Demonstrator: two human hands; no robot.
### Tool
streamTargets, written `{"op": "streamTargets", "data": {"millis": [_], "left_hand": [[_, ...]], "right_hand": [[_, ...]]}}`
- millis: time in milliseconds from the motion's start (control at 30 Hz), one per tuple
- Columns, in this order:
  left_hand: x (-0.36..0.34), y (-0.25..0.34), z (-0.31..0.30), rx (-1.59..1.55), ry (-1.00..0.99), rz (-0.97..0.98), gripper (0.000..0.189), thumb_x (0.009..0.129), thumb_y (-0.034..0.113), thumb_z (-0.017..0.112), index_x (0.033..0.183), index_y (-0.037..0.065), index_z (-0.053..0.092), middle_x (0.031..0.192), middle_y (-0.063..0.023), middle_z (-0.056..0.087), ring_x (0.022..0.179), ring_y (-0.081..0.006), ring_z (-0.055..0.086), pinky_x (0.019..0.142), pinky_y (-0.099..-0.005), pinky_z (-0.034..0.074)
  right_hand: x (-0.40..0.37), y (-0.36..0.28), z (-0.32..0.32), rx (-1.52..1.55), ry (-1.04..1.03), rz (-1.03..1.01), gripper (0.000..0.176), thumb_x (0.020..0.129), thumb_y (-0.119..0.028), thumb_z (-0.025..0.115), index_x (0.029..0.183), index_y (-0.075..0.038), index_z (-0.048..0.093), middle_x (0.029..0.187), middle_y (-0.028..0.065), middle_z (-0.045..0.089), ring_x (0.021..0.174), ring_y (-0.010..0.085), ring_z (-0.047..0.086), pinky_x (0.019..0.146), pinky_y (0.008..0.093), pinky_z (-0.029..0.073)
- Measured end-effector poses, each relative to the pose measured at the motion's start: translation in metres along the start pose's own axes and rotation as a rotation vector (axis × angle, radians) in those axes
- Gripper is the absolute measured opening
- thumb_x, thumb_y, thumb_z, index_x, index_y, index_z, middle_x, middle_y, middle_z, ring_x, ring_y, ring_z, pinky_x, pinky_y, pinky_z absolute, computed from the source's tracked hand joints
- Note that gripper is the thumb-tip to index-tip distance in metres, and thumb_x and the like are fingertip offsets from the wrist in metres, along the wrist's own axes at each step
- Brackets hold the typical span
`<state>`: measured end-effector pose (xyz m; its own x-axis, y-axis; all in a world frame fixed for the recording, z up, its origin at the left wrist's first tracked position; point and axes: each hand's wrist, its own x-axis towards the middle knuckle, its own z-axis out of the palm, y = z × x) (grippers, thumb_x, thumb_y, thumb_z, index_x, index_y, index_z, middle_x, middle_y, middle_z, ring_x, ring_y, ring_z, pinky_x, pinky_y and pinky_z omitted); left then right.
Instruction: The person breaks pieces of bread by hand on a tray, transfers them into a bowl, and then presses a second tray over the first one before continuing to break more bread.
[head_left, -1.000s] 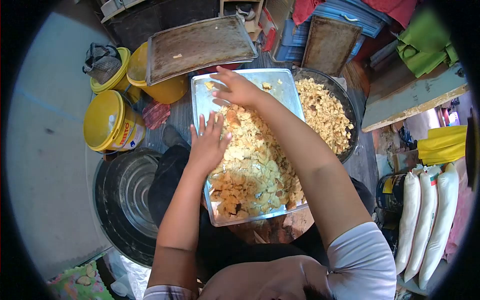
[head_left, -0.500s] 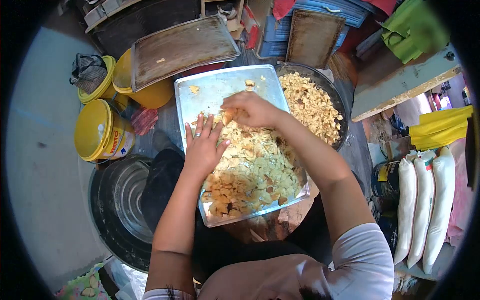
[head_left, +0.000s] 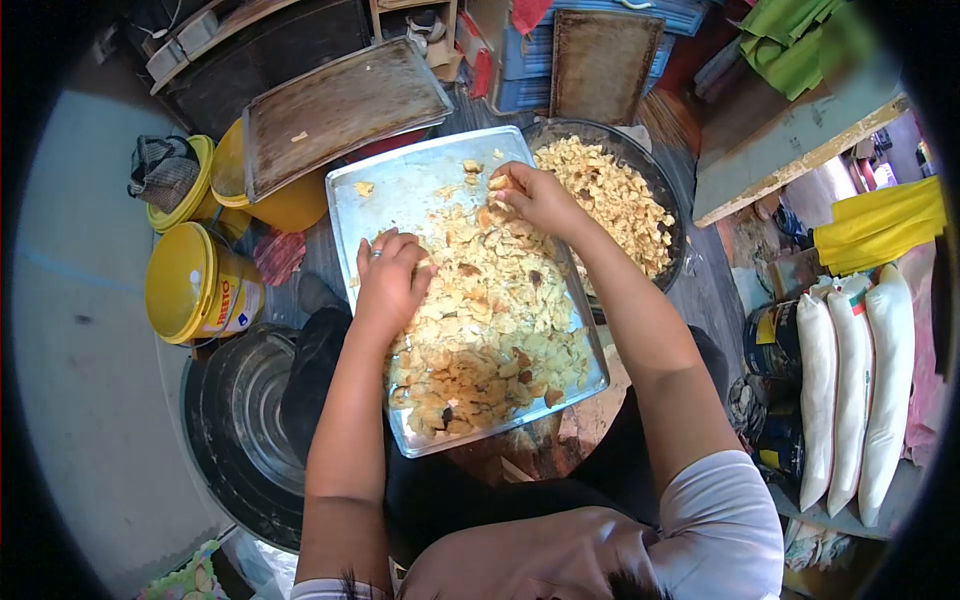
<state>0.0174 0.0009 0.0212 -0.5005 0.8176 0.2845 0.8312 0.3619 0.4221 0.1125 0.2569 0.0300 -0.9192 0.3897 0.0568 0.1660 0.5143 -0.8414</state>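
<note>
A shiny metal tray [head_left: 400, 185] lies in front of me, heaped with pale yellow fried chips [head_left: 490, 330]. My left hand [head_left: 388, 282] rests curled on the left side of the heap, a ring on one finger, its fingers bent into the chips. My right hand [head_left: 532, 195] is at the heap's far right edge with chip pieces pinched in its fingers. Just right of the tray stands a dark round pan [head_left: 672, 205] full of more chips [head_left: 605, 195].
Yellow lidded buckets [head_left: 190, 282] stand at the left, one under a dark baking sheet [head_left: 335, 110]. A large steel basin [head_left: 250, 410] sits at the lower left. Another dark sheet [head_left: 600, 60] leans at the back. White filled bags [head_left: 850, 385] stand at the right.
My right hand drew back from the tray's far end onto the heap, then shifted right toward the pan with chips. My left hand curled from flat and spread into the chips. The view tilted slightly.
</note>
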Motion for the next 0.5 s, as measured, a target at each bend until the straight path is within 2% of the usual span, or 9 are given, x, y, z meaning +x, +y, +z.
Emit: {"op": "streamTargets", "data": {"millis": [100,133,200,233,300,333,400,433,500], "left_hand": [[0.011,0.002,-0.005,-0.09,-0.004,-0.123,0.022,0.085,0.023,0.063,0.1,0.007,0.065,0.104,-0.0106,0.062,0.106,-0.0343,0.051,0.095,-0.0491,0.03],[0.014,0.003,-0.006,-0.04,0.07,-0.09,0.023,0.086,0.02,0.062,0.103,0.007,0.064,0.097,-0.0109,0.064,0.097,-0.0327,0.054,0.086,-0.0431,0.035],[0.02,0.001,-0.003,-0.101,0.062,-0.116,0.023,0.086,0.019,0.062,0.105,0.006,0.063,0.096,-0.0112,0.064,0.097,-0.0317,0.055,0.086,-0.0416,0.036],[0.021,0.0,0.0,-0.168,0.059,-0.143,0.024,0.086,0.017,0.062,0.107,0.006,0.063,0.095,-0.0114,0.063,0.097,-0.0306,0.055,0.086,-0.0402,0.037],[0.02,0.0,0.007,-0.155,0.084,-0.116,0.025,0.085,0.015,0.062,0.108,0.006,0.062,0.094,-0.0117,0.064,0.096,-0.0302,0.056,0.085,-0.0393,0.037],[0.02,0.0,0.009,-0.142,0.115,-0.09,0.025,0.084,0.013,0.063,0.108,0.005,0.062,0.092,-0.0119,0.064,0.095,-0.0297,0.056,0.085,-0.0384,0.038],[0.02,0.001,0.008,-0.099,0.193,-0.043,0.025,0.084,0.012,0.063,0.107,0.006,0.062,0.092,-0.0115,0.064,0.094,-0.03,0.057,0.085,-0.0388,0.039],[0.02,0.003,0.006,-0.055,0.276,0.003,0.024,0.083,0.011,0.063,0.106,0.006,0.062,0.091,-0.0111,0.064,0.093,-0.0304,0.057,0.085,-0.0391,0.039],[0.018,0.002,0.003,-0.061,0.212,-0.101,0.024,0.081,0.008,0.063,0.105,0.007,0.063,0.092,-0.0096,0.065,0.093,-0.03,0.057,0.084,-0.0386,0.04]], "right_hand": [[-0.007,0.001,0.0,-0.135,-0.039,0.064,0.035,0.082,-0.028,0.071,0.108,-0.005,0.062,0.088,0.0168,0.067,0.079,0.0294,0.065,0.073,0.0379,0.049],[-0.009,-0.011,-0.002,-0.129,-0.038,0.066,0.035,0.082,-0.028,0.071,0.108,-0.005,0.062,0.088,0.0168,0.067,0.079,0.0294,0.065,0.073,0.0379,0.049],[-0.01,-0.031,-0.006,-0.487,-0.181,0.239,0.045,0.077,-0.034,0.074,0.11,-0.005,0.063,0.094,0.0178,0.067,0.088,0.0312,0.064,0.076,0.0386,0.049],[-0.011,-0.02,-0.003,-0.482,-0.18,0.243,0.045,0.077,-0.034,0.074,0.11,-0.005,0.063,0.094,0.0178,0.067,0.088,0.0312,0.064,0.076,0.0386,0.049],[-0.012,-0.001,0.002,-0.462,0.071,-0.126,0.044,0.077,-0.035,0.074,0.104,-0.003,0.063,0.092,0.0128,0.065,0.082,0.0183,0.062,0.07,0.0362,0.048],[-0.011,0.001,-0.001,-0.462,0.071,-0.121,0.044,0.077,-0.035,0.074,0.104,-0.003,0.063,0.092,0.0128,0.065,0.082,0.0183,0.062,0.07,0.0362,0.048],[-0.009,0.001,-0.008,-0.176,-0.013,-0.005,0.037,0.075,-0.025,0.074,0.105,-0.006,0.064,0.101,0.0166,0.064,0.089,0.0271,0.063,0.075,0.038,0.049],[-0.005,0.007,-0.008,-0.174,-0.013,0.0,0.037,0.075,-0.025,0.074,0.105,-0.006,0.064,0.101,0.0166,0.064,0.089,0.0271,0.063,0.075,0.038,0.049],[0.001,0.019,-0.007,-0.144,0.086,-0.066,0.031,0.076,-0.019,0.071,0.104,-0.006,0.065,0.093,0.0145,0.062,0.083,0.0252,0.062,0.073,0.0371,0.049]]}}
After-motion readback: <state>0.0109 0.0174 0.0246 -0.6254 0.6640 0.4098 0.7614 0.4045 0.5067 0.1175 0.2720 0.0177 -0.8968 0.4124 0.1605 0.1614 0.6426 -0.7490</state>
